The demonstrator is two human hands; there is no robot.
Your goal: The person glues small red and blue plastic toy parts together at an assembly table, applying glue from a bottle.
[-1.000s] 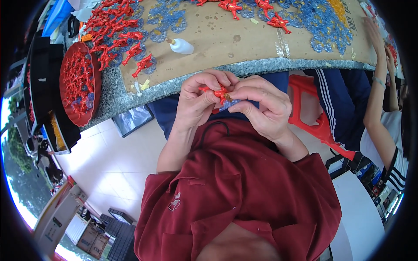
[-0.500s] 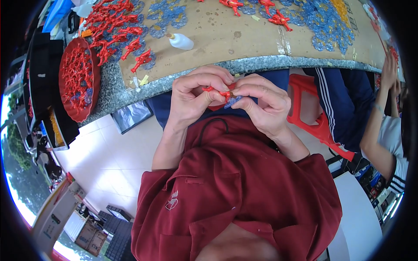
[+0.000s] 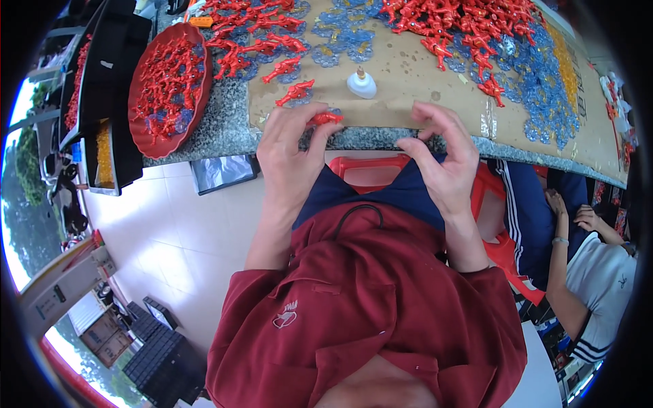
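At the table's near edge, my left hand pinches a small red plastic figure between thumb and fingers. A bit of clear blue plastic shows behind the figure, low over the cardboard. To the right, my right hand is held with thumb and fingers apart and nothing between them. A white squeeze bottle with a narrow tip stands on the cardboard beyond my hands. Just past my left hand, another red figure sits on a clear blue disc.
A red scalloped tray full of red figures stands at the left, beside black bins. Red figures and clear blue discs cover the far cardboard. Another person sits at the right.
My hands have separated and moved forward to the table edge. The red figure stays in my left hand, while my right hand has let go. The view has shifted, showing more of the table.
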